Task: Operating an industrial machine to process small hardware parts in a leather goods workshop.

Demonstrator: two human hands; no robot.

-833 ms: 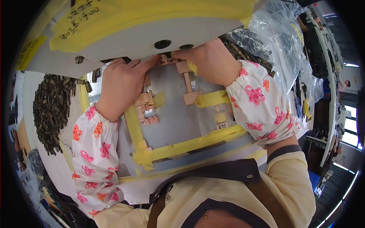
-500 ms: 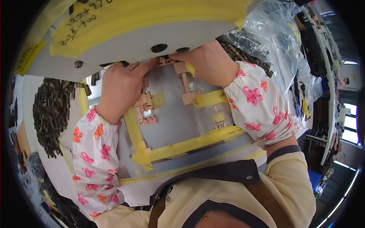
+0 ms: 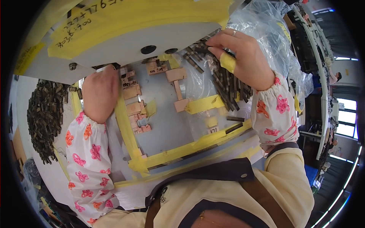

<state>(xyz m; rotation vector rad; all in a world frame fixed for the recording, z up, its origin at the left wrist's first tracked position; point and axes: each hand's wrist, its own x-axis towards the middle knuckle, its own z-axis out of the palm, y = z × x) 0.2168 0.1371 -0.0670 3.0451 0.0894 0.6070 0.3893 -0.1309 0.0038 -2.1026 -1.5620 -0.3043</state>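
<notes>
Here, dark stick (image 3: 205,49): at the far right of the gray plate (image 3: 163,117), its end between the thumb and fingers of the right hand (image 3: 243,53).
Right hand: pinched closed on that stick, a yellow wrap (image 3: 228,62) around the thumb.
Left hand (image 3: 101,91): at the far left of the gray plate, fingers bent; their tips are hidden, so whether they grip anything cannot be told.
Stick pile (image 3: 224,83): loose dark sticks along the right side of the gray plate, beneath the right forearm's inner side; two lie apart near the plate's near right corner.
Pink blocks (image 3: 134,108): a stepped column along the left side of the gray plate, its far end just beside the left hand.
Marked block (image 3: 156,68): at the far middle of the gray plate, with handwriting.
Linked pink pieces (image 3: 177,90): right of the middle of the gray plate, two wide ends joined by a narrow bar.
Yellow tape (image 3: 171,152): along the near and left edges of the gray plate.
Gray housing (image 3: 125,47): above the far edge of the gray plate.
Plastic sheeting (image 3: 262,34): crumpled and clear, beyond the gray plate's far right.
Short dark pieces (image 3: 45,121): heaped left of the gray plate.
</notes>
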